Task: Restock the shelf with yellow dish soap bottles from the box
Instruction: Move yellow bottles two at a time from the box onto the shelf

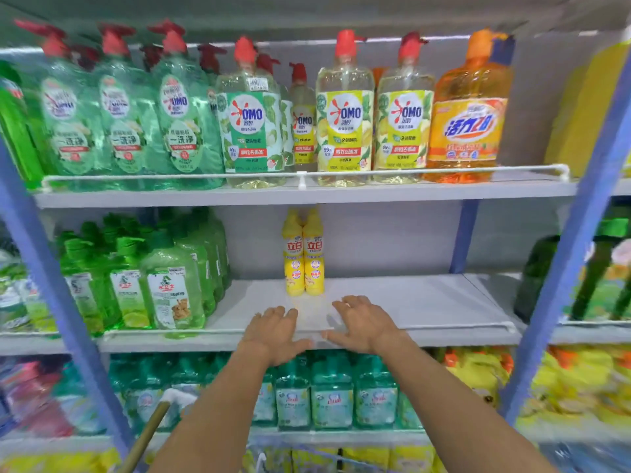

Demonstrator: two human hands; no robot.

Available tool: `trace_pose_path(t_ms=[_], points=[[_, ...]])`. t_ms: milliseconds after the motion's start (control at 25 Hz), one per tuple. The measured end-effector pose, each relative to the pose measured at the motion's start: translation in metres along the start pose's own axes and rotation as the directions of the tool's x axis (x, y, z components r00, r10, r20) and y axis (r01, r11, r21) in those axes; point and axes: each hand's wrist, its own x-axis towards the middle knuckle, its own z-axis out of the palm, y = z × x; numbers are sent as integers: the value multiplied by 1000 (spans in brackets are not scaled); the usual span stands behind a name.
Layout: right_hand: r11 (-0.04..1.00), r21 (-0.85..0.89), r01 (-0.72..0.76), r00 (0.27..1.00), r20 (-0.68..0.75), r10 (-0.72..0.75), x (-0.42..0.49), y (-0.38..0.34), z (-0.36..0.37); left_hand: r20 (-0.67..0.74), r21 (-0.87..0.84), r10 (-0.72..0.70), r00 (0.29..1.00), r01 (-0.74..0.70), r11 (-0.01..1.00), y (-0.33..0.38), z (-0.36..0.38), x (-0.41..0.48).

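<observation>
Two bare forearms up from the bottom of the view, ending at the front edge of the middle shelf (426, 298). Left hand (273, 331) flat and palm-down over the white front rail (444, 327), fingers straight and spread, gripping nothing. Right hand (362, 324) just beside it in the same pose, fingers fanned over bare shelf board, likewise empty.

Just beyond the fingertips, two yellow dish soap bottles (303, 254): upright, touching side by side, set back from the front edge at about mid-shelf, apart from both hands. No box in view (possibly below or behind, but cannot tell). Crowded green bottles (164, 288) packed toward the shelf's left end. Bare board from the yellow pair to the right corner.

Judged from that: restocking barely begun, with room for many more.

Risks from here:
- **Toppling the pair.** Tall, narrow bottles on small bases, so probably quick to tip at a nudge. Could happen by sliding the next ones in too fast against them, or by brushing them with a wrist when reaching toward the back.
- **Catching the rail.** Could snag a bottle's foot on the raised rail while lifting over the front edge. Then outward and down, past the teal bottles (327, 394) on the shelf below.
- **A crooked row.** Begun off-line from the pair, with gaps and a domino fall to follow.
- **Slipping.** Likely smooth plastic, so safer gripped at the waist than by the cap.
</observation>
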Motion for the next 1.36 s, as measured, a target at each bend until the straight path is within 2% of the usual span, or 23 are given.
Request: trace_pose_path(t_ms=[280,480,720,840,960,1200,1360], points=[[999,-37,-37,997,59,39,-124,-34,32,9,-13,75,997,-75,997,26,50,-114],[996,-31,-79,987,140,82,-180,-43,86,126,-92,105,987,-94,991,46,117,-162],[993,34,-109,940,328,92,-215,-45,177,317,-195,120,941,-59,979,53,220,-190],[991,51,-127,882,463,89,-224,-45,227,436,-220,98,895,0,975,54,270,-196],[991,67,-120,843,533,66,-218,-39,262,506,-206,47,861,67,976,54,301,-193],[982,145,-123,828,560,21,-176,-17,317,567,-214,-32,823,184,959,46,345,-155],[965,188,-182,795,606,32,-156,-4,380,605,-270,-59,794,275,923,37,396,-127]])
